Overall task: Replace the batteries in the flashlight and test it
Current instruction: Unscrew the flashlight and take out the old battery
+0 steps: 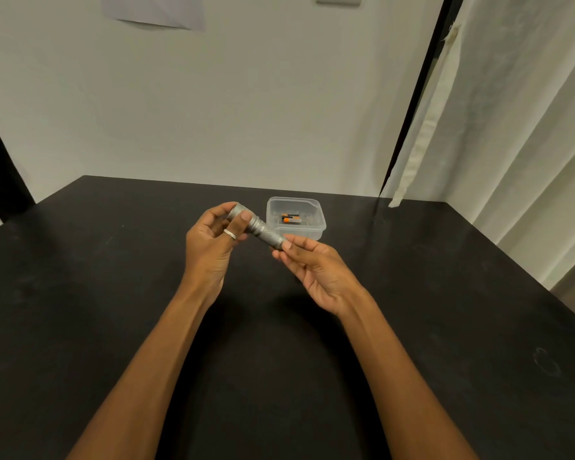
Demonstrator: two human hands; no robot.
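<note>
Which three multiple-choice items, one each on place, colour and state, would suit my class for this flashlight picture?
1. Where are the batteries?
A in the clear tub
B on a shelf
C on the floor

2. What colour is the flashlight?
A red
B silver-grey
C yellow

3. How is the flashlight held?
A by both hands
B by one hand
C by neither hand

Answers:
1 A: they lie inside the tub.
2 B: its metal body is silver-grey.
3 A: the left hand grips its wider end, and the right hand pinches the narrower end.
</note>
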